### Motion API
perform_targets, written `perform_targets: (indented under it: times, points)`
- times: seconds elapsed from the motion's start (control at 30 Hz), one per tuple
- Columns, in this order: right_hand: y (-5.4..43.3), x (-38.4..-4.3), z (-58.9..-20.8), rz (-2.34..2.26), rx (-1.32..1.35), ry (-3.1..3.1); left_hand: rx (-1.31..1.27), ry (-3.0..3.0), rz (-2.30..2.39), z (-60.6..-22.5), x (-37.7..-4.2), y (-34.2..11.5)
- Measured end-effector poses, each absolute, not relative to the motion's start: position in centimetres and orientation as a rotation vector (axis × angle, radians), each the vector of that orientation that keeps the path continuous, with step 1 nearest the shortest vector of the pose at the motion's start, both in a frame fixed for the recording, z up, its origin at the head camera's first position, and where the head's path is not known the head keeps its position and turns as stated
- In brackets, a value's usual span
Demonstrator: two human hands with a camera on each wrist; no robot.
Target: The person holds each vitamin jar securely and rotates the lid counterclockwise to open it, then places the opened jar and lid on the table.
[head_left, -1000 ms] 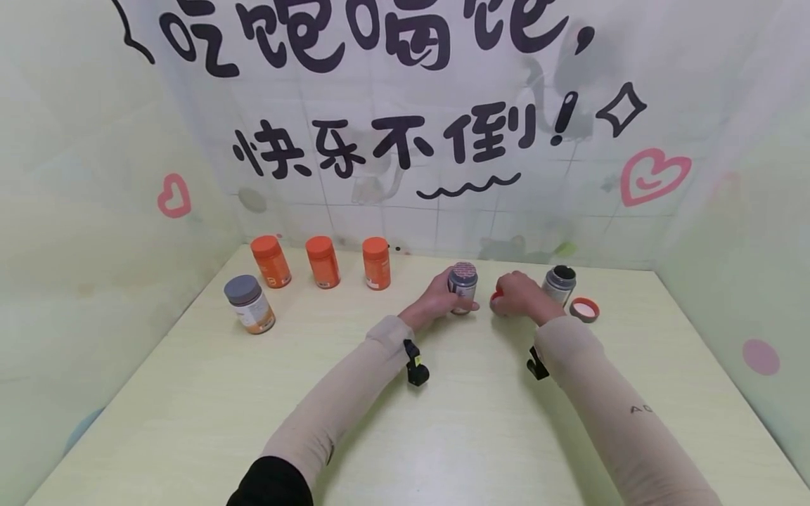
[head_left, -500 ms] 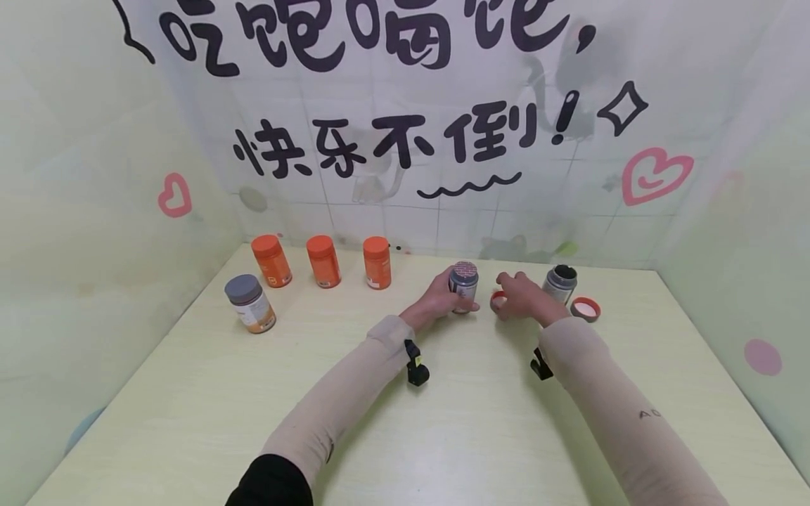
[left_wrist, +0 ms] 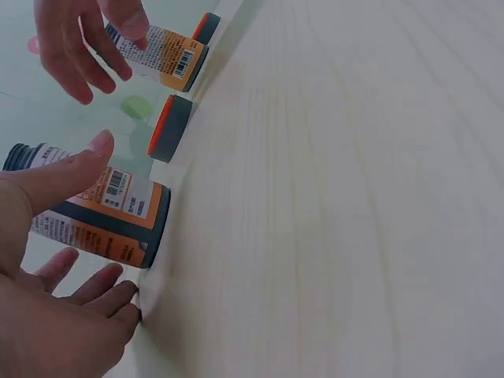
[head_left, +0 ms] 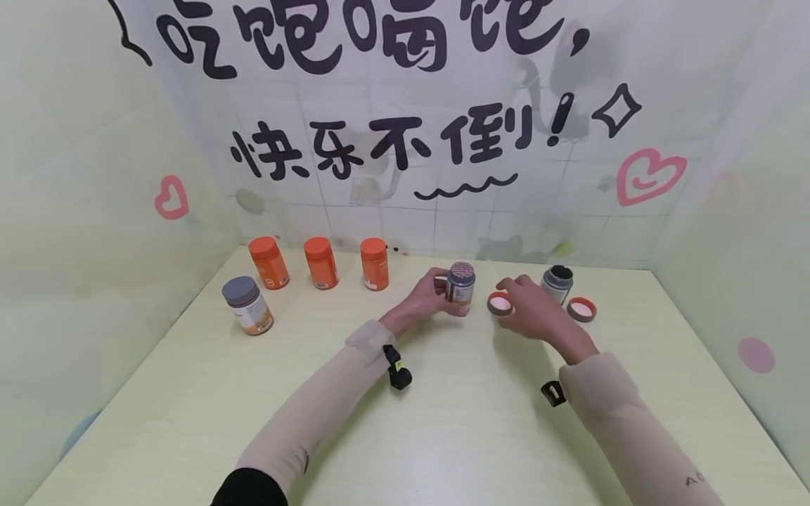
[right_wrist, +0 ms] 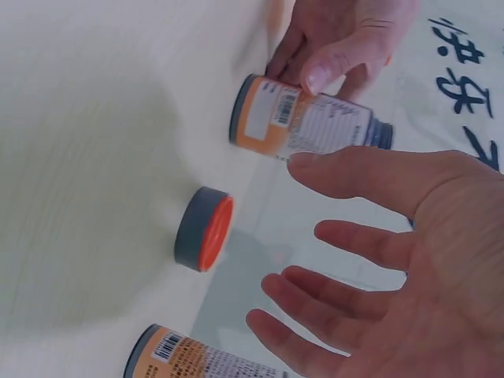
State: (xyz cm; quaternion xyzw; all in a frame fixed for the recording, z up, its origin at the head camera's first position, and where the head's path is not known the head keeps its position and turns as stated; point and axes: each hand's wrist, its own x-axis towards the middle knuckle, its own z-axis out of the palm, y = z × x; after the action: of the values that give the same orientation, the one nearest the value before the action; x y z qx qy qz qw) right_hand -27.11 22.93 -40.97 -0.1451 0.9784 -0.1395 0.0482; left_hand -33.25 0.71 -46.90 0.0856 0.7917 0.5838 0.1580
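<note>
A capless jar [head_left: 460, 284] with a printed seal over its mouth stands upright near the back of the table. Around its left side is my left hand [head_left: 425, 299]; in the left wrist view the thumb [left_wrist: 75, 177] crosses in front of the label, and the other fingers are spread away from the jar. My right hand [head_left: 531, 306] hovers with loosely spread fingers beside a grey lid with a red rim [head_left: 500, 303], which lies inside up. Nothing is in that hand. Behind it stands a second uncapped jar [head_left: 557, 281], dark inside, with another upturned lid [head_left: 581, 309] to its right.
Three orange jars [head_left: 321, 263] stand in a row at the back left. In front of them is a capped jar with a grey lid [head_left: 247, 305]. A printed sheet [head_left: 380, 211] hangs behind the table [head_left: 436, 436].
My right hand has let go of the lid, leaving it on the table, and drawn back toward me. My left hand has loosened from the jar and shifted left.
</note>
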Motion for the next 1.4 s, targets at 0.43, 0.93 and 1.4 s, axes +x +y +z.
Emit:
perform_targets:
  times: [0.43, 0.93, 1.4]
  points:
    - [22.7, -21.8, -40.7, -0.545, -0.65, 3.03, 0.157, 2.314, 1.702, -46.1, -29.2, -5.9]
    - [21.3, -19.8, -40.8, -0.601, -0.803, 2.866, 0.188, 2.643, 1.819, -44.1, -26.6, -12.8]
    - [21.8, -19.6, -41.2, -0.667, -0.871, 2.813, 0.505, 3.534, 1.267, -40.2, -27.0, -21.4]
